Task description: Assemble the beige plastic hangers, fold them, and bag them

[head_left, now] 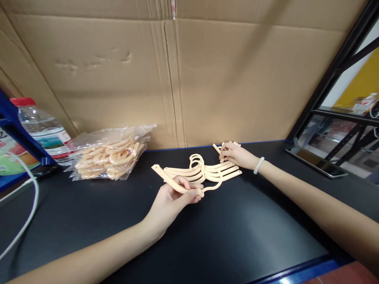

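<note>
a tall sheet of brown cardboard (237, 79) stands behind a black surface (251, 225), with a black metal rack (328, 75) rising at the right. near the middle of the surface lies a row of peach-coloured hangers (185, 172), their arms spread side by side and their curved hooks gathered at the centre. in front of them the left hand (176, 195) pinches a peach hanger piece (168, 180) between thumb and fingers; its slim arm slants up to the left, while a curved hook (211, 188) extends to the right of the grip, overlapping the row in view. whether the two touch cannot be told. the right hand (235, 155), a pale beaded bracelet (258, 165) at its wrist, reaches to a few small peach pieces (216, 148) close to the cardboard; its fingers curl down over them, and whether they grip one is hidden. a clear bag (103, 138) of more peach parts sits to the left, beside a red-capped bottle (47, 128). a white cable (37, 195) loops at the left edge, and a flat dark-screened device (316, 163) lies near the rack.
</note>
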A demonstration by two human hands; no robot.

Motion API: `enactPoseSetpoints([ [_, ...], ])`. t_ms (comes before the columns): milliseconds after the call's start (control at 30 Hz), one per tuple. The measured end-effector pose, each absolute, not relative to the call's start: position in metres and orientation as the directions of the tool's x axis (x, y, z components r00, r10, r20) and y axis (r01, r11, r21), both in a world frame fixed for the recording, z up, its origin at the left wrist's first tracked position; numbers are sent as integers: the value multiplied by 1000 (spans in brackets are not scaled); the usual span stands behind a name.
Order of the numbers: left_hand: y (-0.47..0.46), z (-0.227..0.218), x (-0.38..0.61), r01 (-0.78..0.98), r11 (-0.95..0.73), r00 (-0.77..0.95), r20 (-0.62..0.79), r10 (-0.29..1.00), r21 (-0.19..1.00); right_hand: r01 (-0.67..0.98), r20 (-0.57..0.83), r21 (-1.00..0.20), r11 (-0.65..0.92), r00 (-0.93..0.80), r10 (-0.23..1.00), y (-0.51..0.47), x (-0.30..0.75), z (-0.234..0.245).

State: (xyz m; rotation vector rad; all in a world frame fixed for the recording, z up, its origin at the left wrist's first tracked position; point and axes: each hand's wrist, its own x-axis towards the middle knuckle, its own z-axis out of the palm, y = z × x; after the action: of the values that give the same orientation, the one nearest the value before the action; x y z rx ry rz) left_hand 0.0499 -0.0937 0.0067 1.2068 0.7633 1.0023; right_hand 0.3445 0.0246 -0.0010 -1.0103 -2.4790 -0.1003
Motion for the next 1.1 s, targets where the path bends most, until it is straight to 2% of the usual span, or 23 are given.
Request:
enactPoseSetpoints([
  [200, -94, 6, 49, -248, 66, 391, 38, 920, 967, 681, 603, -255, 687, -443, 663, 1, 337, 15],
  [300, -94, 6, 48, -272, 79, 387, 34, 922, 959, 629, 638, -426, 650, -301, 709, -24, 325, 27],
  [367, -94, 6, 48, -300, 90, 383, 33, 923, 950, 455, 548, -683, 571, -198, 813, -43, 311, 32],
  [400, -93, 7, 47, -314, 97, 383, 33, 923, 945, 370, 493, -771, 518, -168, 854, -53, 304, 33],
  [500, -93, 8, 47, -340, 114, 386, 28, 922, 934, 173, 335, -914, 366, -186, 924, -75, 280, 35],
  [667, -94, 7, 49, -294, 89, 417, 44, 908, 952, -2, 316, -945, 328, -267, 910, -96, 257, 34],
  [867, -94, 7, 50, -103, -33, 445, 76, 892, 994, -130, 333, -943, 307, -310, 891, -108, 250, 33],
  [967, -94, 8, 49, -50, -52, 431, 68, 900, 997, -222, 364, -925, 309, -285, 887, -108, 249, 33],
  [1100, -95, 7, 49, -68, 0, 391, 27, 920, 998, -298, 380, -902, 312, -206, 902, -104, 254, 33],
])
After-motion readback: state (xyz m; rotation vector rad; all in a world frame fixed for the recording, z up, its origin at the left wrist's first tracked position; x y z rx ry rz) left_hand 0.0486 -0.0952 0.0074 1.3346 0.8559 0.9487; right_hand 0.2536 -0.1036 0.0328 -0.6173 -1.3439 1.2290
